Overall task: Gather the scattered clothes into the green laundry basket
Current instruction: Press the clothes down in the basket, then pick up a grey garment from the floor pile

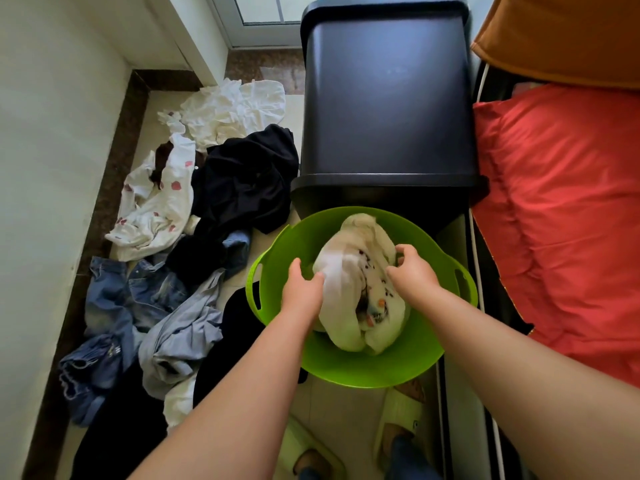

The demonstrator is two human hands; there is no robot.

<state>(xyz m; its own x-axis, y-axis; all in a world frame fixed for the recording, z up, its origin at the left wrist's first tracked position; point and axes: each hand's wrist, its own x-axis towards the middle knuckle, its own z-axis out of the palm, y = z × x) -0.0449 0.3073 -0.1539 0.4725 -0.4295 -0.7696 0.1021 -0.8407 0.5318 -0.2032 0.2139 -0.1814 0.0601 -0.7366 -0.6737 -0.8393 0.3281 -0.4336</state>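
Note:
The green laundry basket (374,365) stands on the floor in front of me. Inside it lies a white printed garment (353,306). My left hand (301,292) grips its left side and my right hand (412,271) grips its right side, both inside the basket. Scattered on the floor to the left are a white shirt (232,109), a white garment with pink spots (156,206), a black garment (242,181), blue jeans (114,306), a light blue shirt (180,337) and another dark piece (239,327).
A black side table (388,98) stands just behind the basket. A bed with a red cover (568,216) and an orange pillow (561,36) runs along the right. A wall with a dark skirting (104,188) bounds the left. My slippered feet (398,427) are below.

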